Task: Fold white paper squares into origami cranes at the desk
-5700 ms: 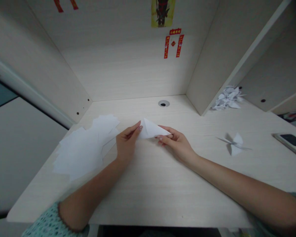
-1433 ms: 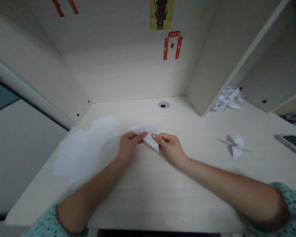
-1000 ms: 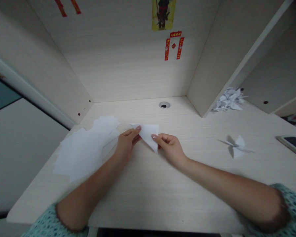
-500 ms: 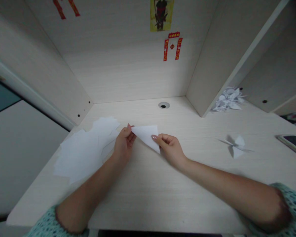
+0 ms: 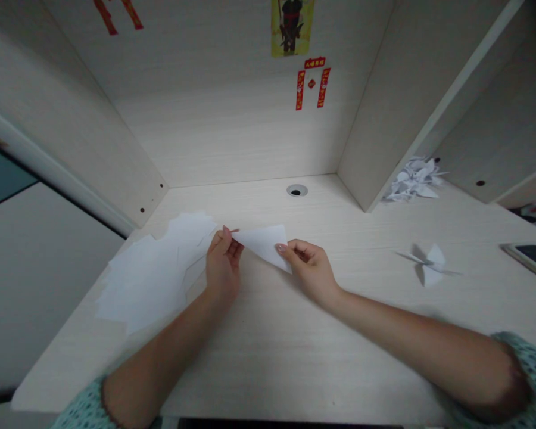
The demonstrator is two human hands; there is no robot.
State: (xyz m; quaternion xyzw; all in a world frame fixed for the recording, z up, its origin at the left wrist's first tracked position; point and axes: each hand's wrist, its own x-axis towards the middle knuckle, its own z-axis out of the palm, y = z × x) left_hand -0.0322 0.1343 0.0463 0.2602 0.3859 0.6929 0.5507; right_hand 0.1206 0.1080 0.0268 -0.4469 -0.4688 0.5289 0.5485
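Between my hands, over the pale desk (image 5: pixel 268 357), is a small white sheet of paper folded into a triangle (image 5: pixel 264 241). My left hand (image 5: pixel 223 256) pinches its narrow left corner between thumb and fingers. At the wide right end, my right hand (image 5: pixel 310 265) grips the paper with the thumb on top and curled fingers behind. Just left of my left hand lies a spread of loose white paper sheets (image 5: pixel 147 280), partly hidden by that hand and forearm.
A folded paper piece with pointed arms (image 5: pixel 431 265) rests to the right. Behind the upright divider (image 5: pixel 384 113) is a pile of folded white papers (image 5: pixel 413 179). A phone (image 5: pixel 531 259) lies at the far right. A round cable hole (image 5: pixel 297 190) sits near the back panel.
My left hand has shifted slightly left and turned a little, still pinching the corner. The triangle has tilted slightly with it. My right hand has barely moved.
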